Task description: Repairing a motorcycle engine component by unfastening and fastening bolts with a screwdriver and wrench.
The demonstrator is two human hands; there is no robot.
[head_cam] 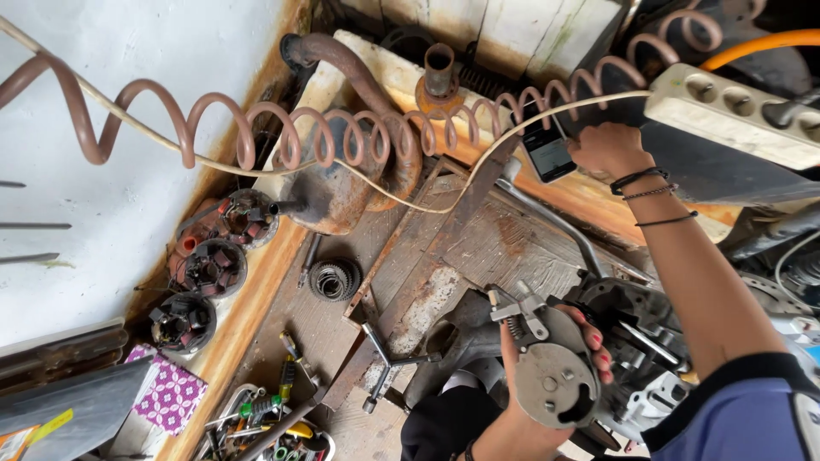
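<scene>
Two hands, each occupied. Left hand (547,376), near centre: fingers clasped around a round grey metal plate (555,382) with a spring mechanism, held over the engine casing (636,341). Right hand (608,149), far right: gripping a phone (547,150) against the coiled hose (342,128). Risk: with attention split, the one-handed plate could slip onto the casing, or the phone could snag the pale cable (478,166).

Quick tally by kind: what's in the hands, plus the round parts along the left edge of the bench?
Phones: 1, in the right hand, phone
Round metal plates: 1, in the left hand, plate
Round stator-like parts: 3
Ribbed discs: 1
Total: 6
</scene>
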